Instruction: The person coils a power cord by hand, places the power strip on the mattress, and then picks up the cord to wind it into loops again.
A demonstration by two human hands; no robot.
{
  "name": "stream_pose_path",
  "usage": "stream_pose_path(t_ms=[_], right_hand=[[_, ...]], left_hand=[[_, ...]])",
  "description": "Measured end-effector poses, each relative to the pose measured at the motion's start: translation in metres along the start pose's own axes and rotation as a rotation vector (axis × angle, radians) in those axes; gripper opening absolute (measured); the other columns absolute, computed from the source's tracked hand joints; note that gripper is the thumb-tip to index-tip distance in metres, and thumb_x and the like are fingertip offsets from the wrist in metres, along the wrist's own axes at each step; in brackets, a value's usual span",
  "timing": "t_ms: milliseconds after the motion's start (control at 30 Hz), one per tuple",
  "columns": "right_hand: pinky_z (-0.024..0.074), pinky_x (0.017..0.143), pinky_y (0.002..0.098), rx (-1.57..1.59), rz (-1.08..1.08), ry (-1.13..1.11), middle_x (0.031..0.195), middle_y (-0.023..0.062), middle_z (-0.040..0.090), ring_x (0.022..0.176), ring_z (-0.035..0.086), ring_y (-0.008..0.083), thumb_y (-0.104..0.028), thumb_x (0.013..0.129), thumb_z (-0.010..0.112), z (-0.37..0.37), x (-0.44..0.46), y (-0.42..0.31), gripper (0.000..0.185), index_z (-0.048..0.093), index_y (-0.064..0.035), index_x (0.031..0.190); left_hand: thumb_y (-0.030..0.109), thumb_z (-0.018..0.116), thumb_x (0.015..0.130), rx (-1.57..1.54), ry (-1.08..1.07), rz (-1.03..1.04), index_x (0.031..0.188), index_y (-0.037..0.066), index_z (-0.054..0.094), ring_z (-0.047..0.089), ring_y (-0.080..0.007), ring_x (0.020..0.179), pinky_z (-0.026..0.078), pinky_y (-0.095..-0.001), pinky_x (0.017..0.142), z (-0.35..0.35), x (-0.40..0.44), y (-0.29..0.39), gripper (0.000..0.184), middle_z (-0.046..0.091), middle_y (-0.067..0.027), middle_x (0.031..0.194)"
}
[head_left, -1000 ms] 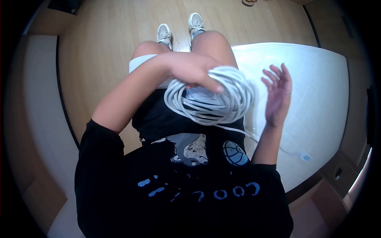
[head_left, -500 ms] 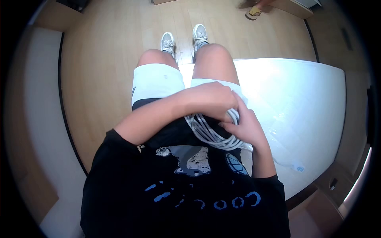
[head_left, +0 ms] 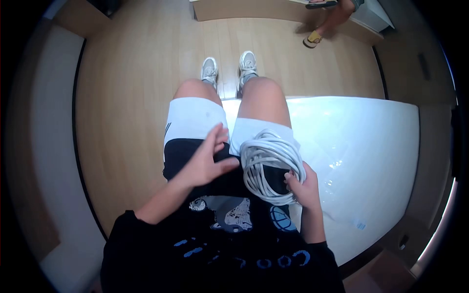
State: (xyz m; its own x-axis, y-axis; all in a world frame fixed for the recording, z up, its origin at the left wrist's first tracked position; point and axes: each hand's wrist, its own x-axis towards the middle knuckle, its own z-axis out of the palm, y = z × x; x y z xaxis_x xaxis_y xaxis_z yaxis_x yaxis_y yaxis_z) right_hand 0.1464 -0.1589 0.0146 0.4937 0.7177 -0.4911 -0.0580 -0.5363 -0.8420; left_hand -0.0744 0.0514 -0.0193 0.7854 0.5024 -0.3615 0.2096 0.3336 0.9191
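A thick coil of light grey cable (head_left: 273,146) lies over my right thigh and lap, wound in several loose loops. My right hand (head_left: 307,186) grips its right side, with the thumb over the strands and the other fingers largely hidden behind them. To the left of the coil, my left hand (head_left: 207,158) hovers above my lap with thumb and fingers apart. Nothing is in it, and a gap separates it from the cable.
I sit on a white, plastic-covered mattress (head_left: 361,146) that stretches out to my right. Ahead is a wooden floor (head_left: 146,63). Another person's leg and sandalled foot (head_left: 312,39) show at the top right, near a low wooden ledge (head_left: 244,10).
My left hand has let go of the cable and drawn back to the left, opening. The coil now shows more fully in my right hand. More of the other person's legs is visible.
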Motion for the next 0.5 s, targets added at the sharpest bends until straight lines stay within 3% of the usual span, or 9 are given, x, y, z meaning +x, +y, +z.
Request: stream_pose_path(t_ms=[33, 67, 133, 233, 333, 367, 467, 500], right_hand=[[0.0435, 0.062, 0.0239, 0.116, -0.032, 0.001, 0.077, 0.0026, 0.060, 0.065, 0.053, 0.0091, -0.008, 0.086, 0.063, 0.001, -0.003, -0.007, 0.014, 0.059, 0.0012, 0.096], [0.0431, 0.060, 0.0232, 0.207, -0.076, 0.005, 0.077, 0.0029, 0.060, 0.064, 0.053, 0.0085, -0.007, 0.087, 0.063, 0.004, -0.002, -0.011, 0.014, 0.058, 0.0012, 0.096], [0.0422, 0.057, 0.0218, 0.392, -0.155, 0.014, 0.076, 0.0036, 0.060, 0.062, 0.053, 0.0074, -0.007, 0.087, 0.063, 0.012, 0.001, -0.020, 0.015, 0.057, 0.0011, 0.098], [0.0435, 0.055, 0.0226, 0.521, -0.253, 0.076, 0.076, 0.0073, 0.061, 0.059, 0.054, 0.0093, -0.006, 0.088, 0.062, 0.033, 0.015, -0.038, 0.014, 0.054, 0.0011, 0.099], [0.0446, 0.056, 0.0237, 0.633, -0.361, 0.113, 0.073, 0.0091, 0.059, 0.058, 0.054, 0.0109, -0.003, 0.088, 0.059, 0.041, 0.031, -0.063, 0.014, 0.050, 0.0007, 0.099], [0.0446, 0.056, 0.0237, 0.691, -0.384, 0.112, 0.072, 0.0091, 0.058, 0.058, 0.054, 0.0111, -0.002, 0.088, 0.059, 0.041, 0.037, -0.068, 0.015, 0.049, 0.0005, 0.099], [0.0443, 0.055, 0.0243, 0.740, -0.362, 0.140, 0.069, 0.0078, 0.054, 0.057, 0.053, 0.0112, -0.003, 0.090, 0.059, 0.046, 0.049, -0.074, 0.016, 0.047, -0.0006, 0.100], [0.0442, 0.055, 0.0244, 0.756, -0.342, 0.131, 0.069, 0.0075, 0.054, 0.057, 0.053, 0.0111, -0.003, 0.090, 0.060, 0.050, 0.051, -0.074, 0.016, 0.047, -0.0007, 0.100]], left_hand=[[0.017, 0.080, 0.079, 0.049, -0.026, 0.006, 0.154, -0.002, 0.007, 0.028, -0.0313, 0.145, 0.022, -0.0431, 0.118, 0.007, -0.001, 0.002, 0.106, 0.029, -0.0214, 0.154], [0.025, 0.085, 0.076, 0.099, 0.026, 0.115, 0.152, -0.006, 0.009, 0.029, -0.0346, 0.145, 0.024, -0.0418, 0.118, 0.016, -0.002, 0.001, 0.112, 0.028, -0.0278, 0.154], [0.035, 0.083, 0.076, -0.233, 0.032, 0.177, 0.153, -0.003, 0.010, 0.033, -0.0331, 0.143, 0.028, -0.0451, 0.117, 0.037, 0.010, 0.000, 0.112, 0.029, -0.0242, 0.153], [0.052, 0.083, 0.072, -0.770, -0.326, 0.011, 0.150, -0.004, 0.014, 0.047, -0.0325, 0.133, 0.042, -0.0449, 0.109, 0.043, 0.022, 0.022, 0.119, 0.039, -0.0239, 0.146], [0.064, 0.082, 0.065, -0.792, -0.260, 0.306, 0.148, -0.004, 0.019, 0.057, -0.0302, 0.122, 0.051, -0.0430, 0.100, 0.043, 0.026, 0.042, 0.125, 0.049, -0.0217, 0.136], [0.067, 0.085, 0.058, -0.731, -0.139, 0.251, 0.147, -0.004, 0.021, 0.058, -0.0291, 0.119, 0.051, -0.0433, 0.101, 0.047, 0.023, 0.049, 0.131, 0.051, -0.0208, 0.132], [0.041, 0.087, 0.072, -0.780, -0.322, 0.282, 0.147, -0.001, 0.021, 0.054, -0.0298, 0.126, 0.047, -0.0422, 0.105, 0.049, 0.023, 0.035, 0.109, 0.050, -0.0214, 0.132], [0.024, 0.080, 0.081, -0.587, -0.182, 0.267, 0.143, -0.002, 0.026, 0.062, -0.0281, 0.114, 0.050, -0.0403, 0.100, 0.055, 0.021, 0.031, 0.086, 0.057, -0.0195, 0.121]])
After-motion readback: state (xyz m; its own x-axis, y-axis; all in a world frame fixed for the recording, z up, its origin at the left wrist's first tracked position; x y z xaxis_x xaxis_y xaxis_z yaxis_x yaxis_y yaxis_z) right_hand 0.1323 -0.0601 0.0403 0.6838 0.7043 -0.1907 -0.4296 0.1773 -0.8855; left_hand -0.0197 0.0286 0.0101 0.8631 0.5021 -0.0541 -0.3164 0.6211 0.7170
